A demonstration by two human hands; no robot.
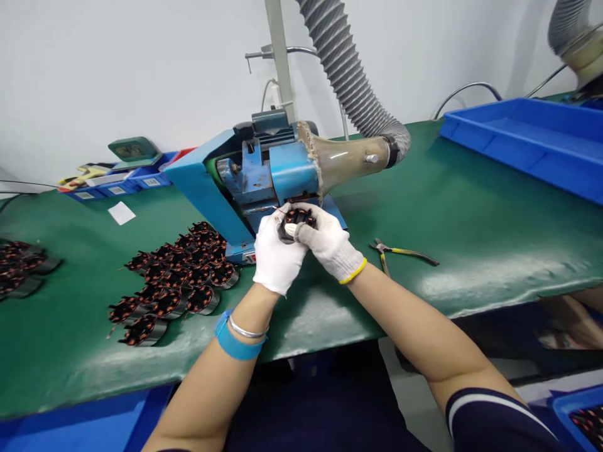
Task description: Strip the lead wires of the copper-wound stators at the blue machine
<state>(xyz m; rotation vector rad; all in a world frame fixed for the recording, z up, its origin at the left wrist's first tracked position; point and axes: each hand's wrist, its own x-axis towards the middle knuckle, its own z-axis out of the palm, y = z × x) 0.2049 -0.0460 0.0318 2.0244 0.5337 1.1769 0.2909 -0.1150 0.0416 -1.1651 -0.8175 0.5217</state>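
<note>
Both gloved hands hold one motor stator (301, 218), a round black part with copper windings, in front of the blue belt machine (294, 172). My left hand (279, 254) grips its left side in a white glove. From the right, my right hand (327, 242) closes round it, fingers over the far rim and thumb near the front. A thin wire end sticks out at the upper left of the stator. Several more stators (169, 301) stand grouped on the green table, left of my left hand. Part of the held stator is hidden by the gloves.
Cutting pliers (409, 253) lie right of my right hand. A grey hose (353, 69) joins the machine's clear funnel (353, 157). A large blue tray (522, 144) is at the back right, small blue bins (117, 185) at the back left. More stators (21, 267) sit far left.
</note>
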